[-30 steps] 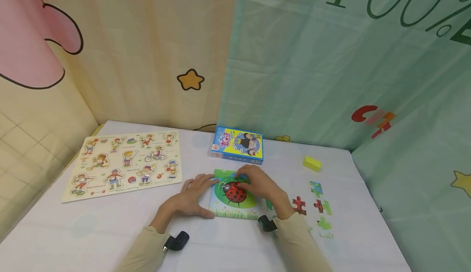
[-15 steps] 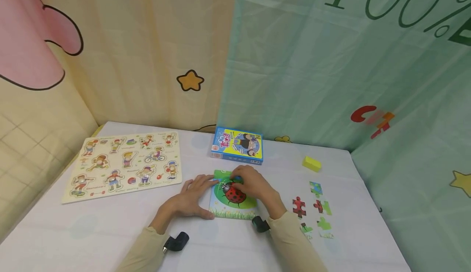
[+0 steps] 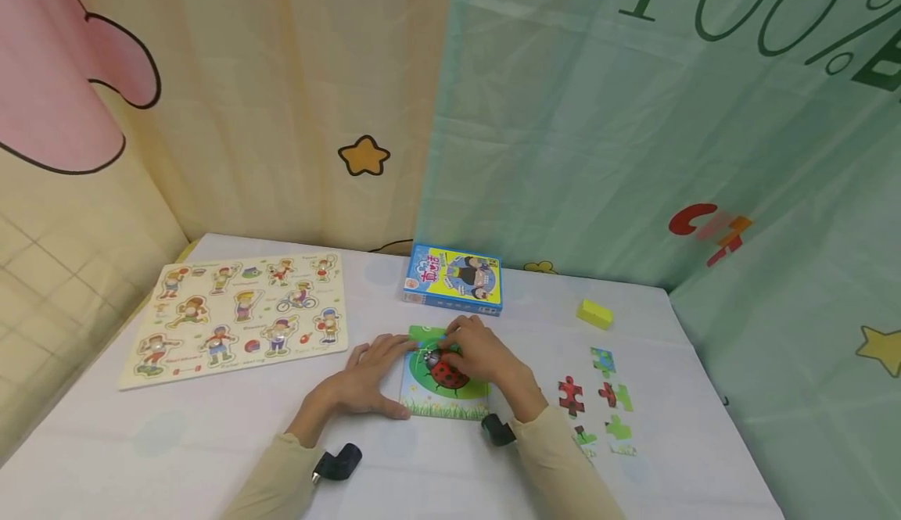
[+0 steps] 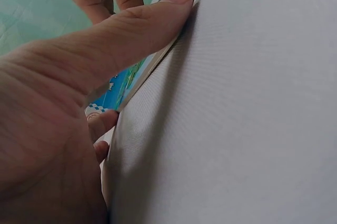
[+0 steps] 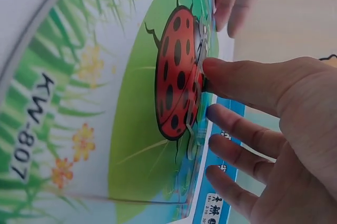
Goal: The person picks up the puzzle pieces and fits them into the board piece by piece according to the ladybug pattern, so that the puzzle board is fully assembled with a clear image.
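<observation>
A square ladybug jigsaw board [image 3: 445, 409] lies flat at the middle of the table. My left hand [image 3: 362, 383] rests at its left side with fairly straight fingers, thumb and fingertips touching the edge; the left wrist view shows the thumb [image 4: 152, 27] against that edge. Over the upper right of the ladybug, my right hand [image 3: 486, 354] pinches a small jigsaw piece [image 5: 198, 79] low against the board. In the right wrist view the thumb lies on this reddish piece, with several fingers spread behind. The index fingertip is hidden there. Some fitted pieces show along the board's far part.
Several loose jigsaw pieces [image 3: 571, 396] lie right of the right forearm. A blue and yellow box [image 3: 454, 279] stands behind the board, a yellow block [image 3: 595, 313] at the back right. A wooden sports-figure puzzle [image 3: 235, 320] lies on the left. Curtains close off the back.
My right hand has shifted slightly left over the board, and its forearm uncovers more loose pieces. The left hand stays in place on the edge.
</observation>
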`<action>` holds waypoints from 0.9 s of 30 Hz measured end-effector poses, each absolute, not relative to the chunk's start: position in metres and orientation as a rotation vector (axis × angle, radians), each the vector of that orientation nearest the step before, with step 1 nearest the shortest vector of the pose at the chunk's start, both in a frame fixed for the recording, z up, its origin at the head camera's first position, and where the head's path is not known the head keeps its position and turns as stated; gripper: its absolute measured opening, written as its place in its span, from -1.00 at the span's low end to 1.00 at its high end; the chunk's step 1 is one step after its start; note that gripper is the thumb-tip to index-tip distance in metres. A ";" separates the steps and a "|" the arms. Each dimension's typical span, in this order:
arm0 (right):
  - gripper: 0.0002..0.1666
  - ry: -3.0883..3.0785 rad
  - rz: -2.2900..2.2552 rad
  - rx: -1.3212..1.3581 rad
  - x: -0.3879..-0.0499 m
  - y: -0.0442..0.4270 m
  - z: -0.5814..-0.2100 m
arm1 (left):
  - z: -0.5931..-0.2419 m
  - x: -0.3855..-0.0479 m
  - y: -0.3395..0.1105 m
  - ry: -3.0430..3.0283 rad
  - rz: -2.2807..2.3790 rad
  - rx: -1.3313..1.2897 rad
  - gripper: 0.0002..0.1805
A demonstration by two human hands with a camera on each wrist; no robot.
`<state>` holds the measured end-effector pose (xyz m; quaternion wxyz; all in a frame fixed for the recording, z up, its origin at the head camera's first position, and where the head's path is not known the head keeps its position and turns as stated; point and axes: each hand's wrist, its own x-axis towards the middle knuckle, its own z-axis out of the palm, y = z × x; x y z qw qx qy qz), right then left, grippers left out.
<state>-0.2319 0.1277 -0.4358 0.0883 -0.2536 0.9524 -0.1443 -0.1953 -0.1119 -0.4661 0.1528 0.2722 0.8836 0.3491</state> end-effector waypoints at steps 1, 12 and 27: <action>-0.67 2.822 -0.441 -0.745 -0.231 0.128 -0.436 | -0.466 -0.195 -0.112 2.536 1.004 0.784 0.11; -0.56 2.741 -0.641 -0.782 -0.231 0.148 -0.436 | -0.466 -0.196 -0.112 2.527 0.999 0.801 0.05; -0.48 2.945 -0.856 -0.517 -0.211 0.240 -0.429 | -0.470 -0.198 -0.111 2.523 1.020 0.783 0.05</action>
